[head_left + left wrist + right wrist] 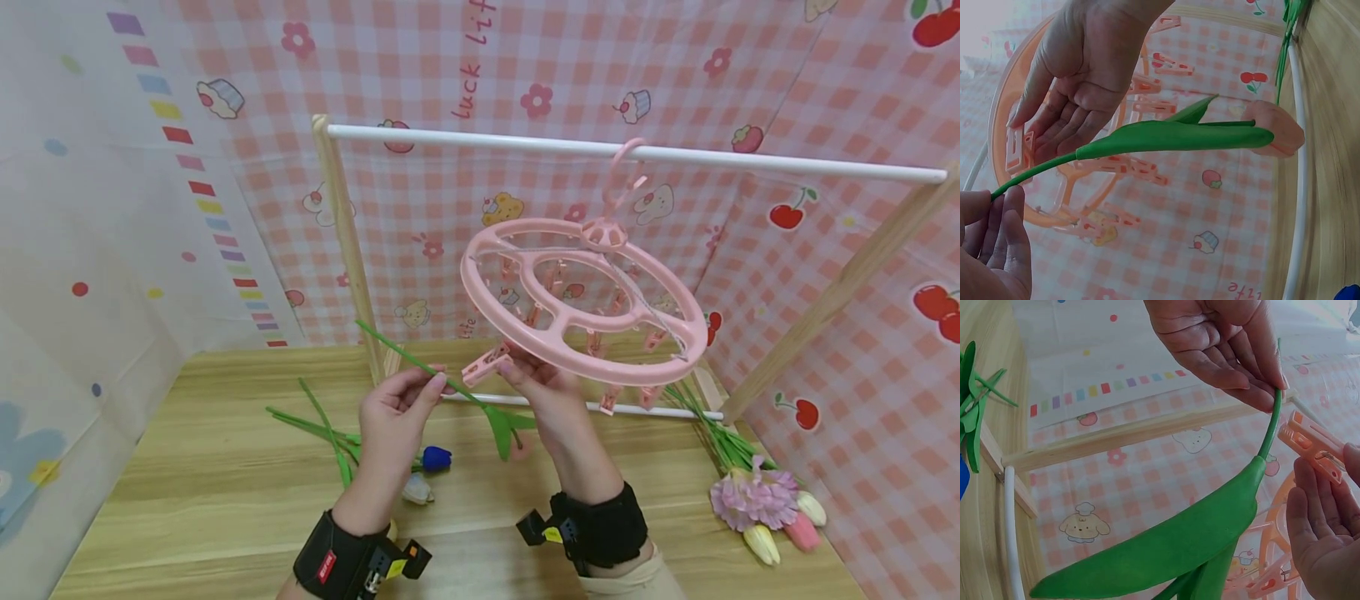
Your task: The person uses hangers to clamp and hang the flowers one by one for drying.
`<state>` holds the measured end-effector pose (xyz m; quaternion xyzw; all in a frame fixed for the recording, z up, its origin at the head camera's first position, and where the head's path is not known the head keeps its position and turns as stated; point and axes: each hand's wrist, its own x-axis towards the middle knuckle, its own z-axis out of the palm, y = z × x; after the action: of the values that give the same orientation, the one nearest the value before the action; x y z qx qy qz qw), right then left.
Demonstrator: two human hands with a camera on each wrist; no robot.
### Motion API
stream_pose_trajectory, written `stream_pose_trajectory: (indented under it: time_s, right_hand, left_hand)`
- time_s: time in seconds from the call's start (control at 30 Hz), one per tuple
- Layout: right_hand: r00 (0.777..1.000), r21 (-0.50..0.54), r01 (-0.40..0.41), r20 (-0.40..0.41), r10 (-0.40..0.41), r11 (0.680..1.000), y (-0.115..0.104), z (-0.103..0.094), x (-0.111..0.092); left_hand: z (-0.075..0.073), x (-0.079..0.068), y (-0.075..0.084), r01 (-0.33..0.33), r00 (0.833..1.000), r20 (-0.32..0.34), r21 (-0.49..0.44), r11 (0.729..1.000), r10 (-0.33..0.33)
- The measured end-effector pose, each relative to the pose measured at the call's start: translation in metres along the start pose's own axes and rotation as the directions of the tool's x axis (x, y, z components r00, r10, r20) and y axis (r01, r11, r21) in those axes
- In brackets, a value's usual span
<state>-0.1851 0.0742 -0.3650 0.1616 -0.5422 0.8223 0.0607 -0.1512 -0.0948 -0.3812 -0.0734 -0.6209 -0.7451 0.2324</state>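
Note:
Between thumb and fingertips, my left hand (pixel 397 417) pinches the green stem of an artificial tulip (pixel 1172 136). The tulip lies sideways, its leaves and pale pink bloom pointing toward the right hand's side. My right hand (pixel 558 421) pinches a pink clothespin (pixel 486 365) at the near edge of a round pink hanger (pixel 551 346). The stem passes close to the clothespin, as the right wrist view shows. Hooked over a white rod (pixel 480 140), the hanger tilts toward me, with several more clothespins dangling under it.
Wooden posts (pixel 348 242) carry the rod on both sides, and a lower white bar runs near the table (pixel 225 475). Left of centre lie a blue tulip (pixel 437 458) and a white tulip (pixel 417 489). A bunch with a purple flower (pixel 753 496) and several tulips lies at right.

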Motion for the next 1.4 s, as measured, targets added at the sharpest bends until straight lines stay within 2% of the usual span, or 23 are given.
stream_pose_trajectory:
  time_s: [0.37, 1.07, 1.4]
  right_hand:
    - [0.999, -0.009, 0.034, 0.007, -0.034, 0.999, -0.0002, -0.0006, 0.0004]
    - [0.999, 0.023, 0.039, 0.034, -0.040, 0.999, -0.0007, -0.0005, 0.0010]
    - [0.999, -0.006, -0.041, -0.008, 0.041, 0.999, -0.0022, -0.0018, -0.0025]
  left_hand:
    - [0.0040, 0.0028, 0.0043, -0.031, 1.000, 0.003, 0.011, 0.999, 0.031]
    - [0.0065, 0.0071, 0.0052, -0.069, 0.998, 0.008, 0.000, 0.998, 0.069]
    - [0.0083, 0.0064, 0.0086, -0.082, 0.997, -0.003, 0.021, 0.996, 0.083]
